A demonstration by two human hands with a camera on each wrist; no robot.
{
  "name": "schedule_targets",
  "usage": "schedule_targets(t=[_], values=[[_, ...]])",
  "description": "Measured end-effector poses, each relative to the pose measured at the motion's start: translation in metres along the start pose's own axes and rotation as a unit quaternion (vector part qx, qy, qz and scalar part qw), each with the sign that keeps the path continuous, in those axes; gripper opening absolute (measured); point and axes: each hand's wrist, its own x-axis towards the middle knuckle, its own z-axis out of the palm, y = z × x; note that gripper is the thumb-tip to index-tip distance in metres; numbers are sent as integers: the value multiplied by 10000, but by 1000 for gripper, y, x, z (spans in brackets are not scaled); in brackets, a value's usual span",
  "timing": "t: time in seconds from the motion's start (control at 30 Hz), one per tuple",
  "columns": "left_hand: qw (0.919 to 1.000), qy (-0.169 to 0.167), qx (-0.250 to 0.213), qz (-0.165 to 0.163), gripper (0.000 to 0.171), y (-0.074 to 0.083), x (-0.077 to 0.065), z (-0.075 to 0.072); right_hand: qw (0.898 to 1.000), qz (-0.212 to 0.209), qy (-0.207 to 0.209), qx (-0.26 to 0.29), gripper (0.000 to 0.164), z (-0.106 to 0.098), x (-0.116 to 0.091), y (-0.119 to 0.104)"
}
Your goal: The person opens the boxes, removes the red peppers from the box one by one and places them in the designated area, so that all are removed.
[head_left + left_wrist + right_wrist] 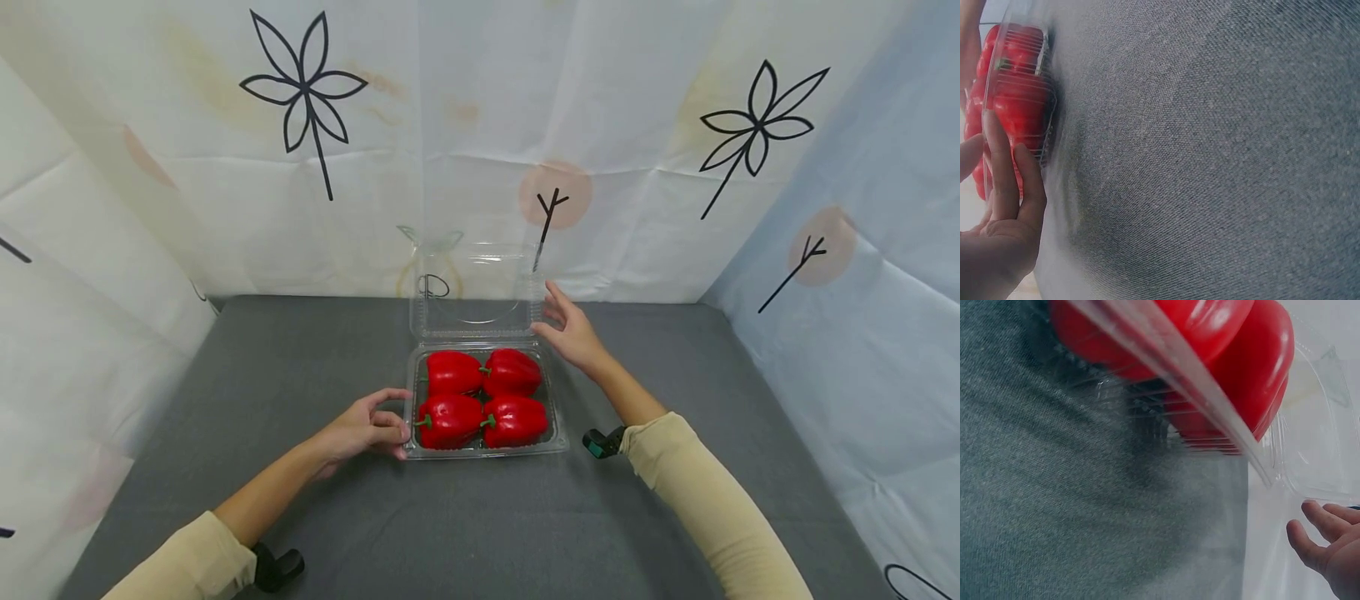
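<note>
A clear plastic clamshell container [483,454] stands on the grey cloth, its hinged lid [480,312] raised upright at the back. Inside the base sit several red bell peppers [450,422] with green stems, in two rows. At the container's left side, my left hand [371,427] holds the rim between thumb and fingers; the left wrist view shows fingers [1002,169] along the outer wall. My right hand [572,333] is at the lid's right edge, thumb and fingers spread. In the right wrist view, its fingertips [1329,522] are just beside the lid's edge.
Grey cloth [300,358] covers the table under the container. Behind it and along both sides hang pale curtains [480,125] printed with dark leaf drawings. A dark wrist strap [277,568] shows at the left sleeve, another device [602,442] at the right.
</note>
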Motion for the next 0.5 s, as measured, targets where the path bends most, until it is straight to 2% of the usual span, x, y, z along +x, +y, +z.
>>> schedule_targets(t=[0.2, 0.37, 0.5], values=[[10000, 22, 30, -27, 68, 1, -1, 2, 9997, 36, -69, -229, 79, -1, 4, 25], [10000, 12, 17, -21, 70, 1, -1, 1, 9995, 95, -210, -237, 79, -5, -2, 30], [10000, -41, -27, 38, 71, -1, -1, 1, 9987, -29, -246, -449, 79, -8, -7, 29]])
